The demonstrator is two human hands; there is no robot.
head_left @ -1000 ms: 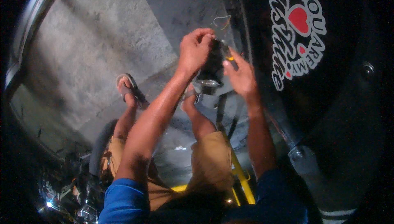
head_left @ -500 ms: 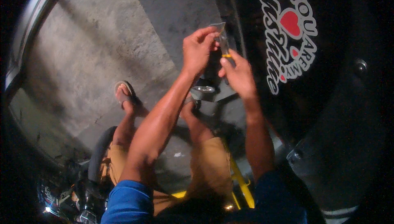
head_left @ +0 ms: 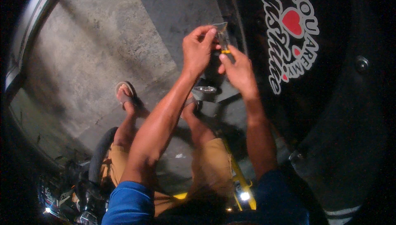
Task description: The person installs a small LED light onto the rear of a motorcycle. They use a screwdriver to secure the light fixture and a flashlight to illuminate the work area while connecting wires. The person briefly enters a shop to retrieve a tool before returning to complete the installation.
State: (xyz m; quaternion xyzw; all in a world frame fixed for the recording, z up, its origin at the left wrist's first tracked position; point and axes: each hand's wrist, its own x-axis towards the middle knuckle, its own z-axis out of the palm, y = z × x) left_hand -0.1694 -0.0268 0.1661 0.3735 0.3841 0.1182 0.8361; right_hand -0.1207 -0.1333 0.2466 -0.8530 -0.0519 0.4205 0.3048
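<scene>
**Two hands raised over a small clear piece and a yellow-banded tool**

The person sits low with both arms lifted in front of a black panel that carries a decal of white lettering and red hearts; the left hand is closed in a pinch, its thumb and fingertips gripping a small clear piece that sticks up just above the fingers; the right hand is curled around a thin tool with a yellow band, which rises from its fingertips and meets the clear piece right between the two hands; so the piece sits at the top of the left hand's pinch, just beside and a little above the right hand; what exactly the piece is I cannot tell in this dim light; below the hands lies a small round metal part; farther down are tan shorts, a foot in a sandal on the grey concrete floor, and a yellow frame beside the knee.
</scene>
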